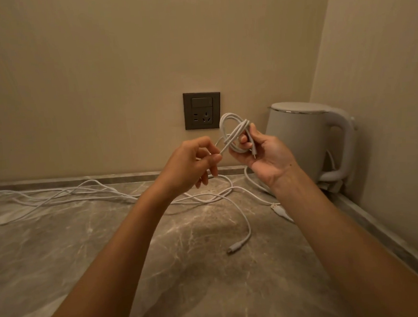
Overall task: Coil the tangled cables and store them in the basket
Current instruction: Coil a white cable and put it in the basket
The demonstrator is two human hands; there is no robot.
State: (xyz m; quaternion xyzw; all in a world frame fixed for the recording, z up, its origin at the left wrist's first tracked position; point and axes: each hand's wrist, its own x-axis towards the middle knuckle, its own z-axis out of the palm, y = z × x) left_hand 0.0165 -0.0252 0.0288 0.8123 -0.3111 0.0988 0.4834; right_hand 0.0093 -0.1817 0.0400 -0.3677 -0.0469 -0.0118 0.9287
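Coil of white cable is up above the counter, gripped in my right hand, fingers curled round it. My left hand pinches its loose strand. More cables sprawl on the counter beside the kettle, below the socket.

The right hand grips a white coiled cable while the left hand pinches its loose end.
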